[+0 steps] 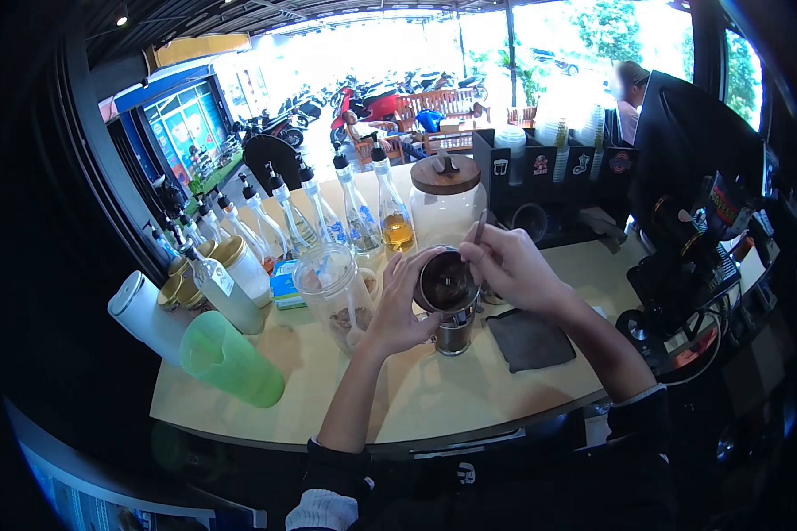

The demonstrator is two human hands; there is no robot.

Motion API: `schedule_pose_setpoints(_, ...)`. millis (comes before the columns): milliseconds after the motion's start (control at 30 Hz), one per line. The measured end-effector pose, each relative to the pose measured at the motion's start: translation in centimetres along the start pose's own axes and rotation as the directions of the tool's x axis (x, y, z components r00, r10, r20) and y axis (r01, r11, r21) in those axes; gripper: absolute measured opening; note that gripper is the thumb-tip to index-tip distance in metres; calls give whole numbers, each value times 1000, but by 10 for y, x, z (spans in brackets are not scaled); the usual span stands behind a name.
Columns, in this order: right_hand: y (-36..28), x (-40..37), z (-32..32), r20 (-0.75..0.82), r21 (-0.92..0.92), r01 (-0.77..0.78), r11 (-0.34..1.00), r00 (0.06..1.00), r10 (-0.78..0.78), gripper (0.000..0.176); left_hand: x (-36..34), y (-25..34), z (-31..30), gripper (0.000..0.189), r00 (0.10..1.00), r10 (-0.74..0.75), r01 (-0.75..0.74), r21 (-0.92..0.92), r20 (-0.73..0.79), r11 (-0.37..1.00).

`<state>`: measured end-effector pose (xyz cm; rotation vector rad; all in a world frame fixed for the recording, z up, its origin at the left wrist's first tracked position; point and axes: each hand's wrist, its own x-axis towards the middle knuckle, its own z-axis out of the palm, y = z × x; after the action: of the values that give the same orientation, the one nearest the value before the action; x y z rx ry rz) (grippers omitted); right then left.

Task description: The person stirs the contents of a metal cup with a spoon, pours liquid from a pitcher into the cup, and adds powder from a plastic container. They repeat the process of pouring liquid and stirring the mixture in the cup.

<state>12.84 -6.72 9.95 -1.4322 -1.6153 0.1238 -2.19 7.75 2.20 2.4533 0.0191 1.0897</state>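
Observation:
My left hand (397, 307) is wrapped around the side of a round metal cup (447, 310) with a dark brown inside. The cup is tilted so that its mouth faces me. Over its right rim, my right hand (515, 270) is closed on a thin dark utensil handle (481, 227); the utensil's lower end is hidden. Under the cup stands a shiny metal container (454, 337), partly covered. Just left of my left hand is a clear plastic jar (321, 281) with brown bits and a pale scoop inside. A dark folded cloth (530, 340) lies to the right.
A green pitcher (230, 361) stands at the counter's left front. Pump bottles (360, 212) line the back edge, beside a wooden-lidded glass jar (449, 208). A black cup holder (549, 173) is behind, and a black machine (686, 257) stands right. People (627, 97) are beyond the counter.

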Motion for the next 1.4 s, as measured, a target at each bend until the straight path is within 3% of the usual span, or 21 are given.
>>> schedule_pose_setpoints(67,-1,-1,-1,26,-10,18,1000,999,-18,19,0,-1,1,83,1000,4,-4,7,-11,1000)
schedule_pose_setpoints(167,3,2,-3,-66,22,19,1000,998,-17,21,0,-2,0,83,1000,-11,11,21,-26,1000)
schedule_pose_setpoints(233,12,0,1,-139,430,-17,903,987,84,22,-1,-3,0,83,999,-37,37,16,-25,999)
schedule_pose_setpoints(333,19,-6,3,-162,456,-51,888,977,140,26,0,-5,1,83,996,-78,77,-28,-52,997)
schedule_pose_setpoints(500,14,-9,-2,-201,481,-83,873,958,202,24,2,-13,11,79,993,-116,104,-247,-34,963)
schedule_pose_setpoints(667,19,-12,6,-231,567,-41,823,951,206,20,-2,-20,17,77,985,-170,166,-284,9,944)
schedule_pose_setpoints(900,15,-13,19,-208,543,-106,833,944,255,16,-5,-27,24,80,978,-205,207,-347,42,915)
schedule_pose_setpoints(1000,11,-15,24,-198,461,-107,881,955,220,16,-5,-25,22,82,971,-230,237,-335,62,912)
schedule_pose_setpoints(1033,6,-16,24,-192,330,-115,937,964,186,15,-3,-23,20,82,973,-225,232,-334,60,914)
schedule_pose_setpoints(1067,2,-16,22,-183,190,-119,975,971,154,15,-2,-20,17,83,985,-171,165,-325,10,931)
schedule_pose_setpoints(1167,-10,-15,15,-146,36,-72,997,986,77,14,4,-3,1,82,990,-69,32,-278,-127,960)
schedule_pose_setpoints(1233,-12,-12,13,-146,22,-17,1000,989,20,12,5,9,-11,79,977,-25,-26,-232,-213,972)
schedule_pose_setpoints(1300,-7,-10,14,-74,-12,28,1000,997,-29,12,5,21,-19,61,982,-89,87,-22,-164,996)
schedule_pose_setpoints(1333,-9,-8,14,-68,-9,35,999,997,-35,12,8,28,-22,61,981,-92,91,-17,-171,996)
schedule_pose_setpoints(1400,-14,-5,13,28,-59,78,995,997,-77,12,19,38,-23,38,999,47,-46,139,-7,989)
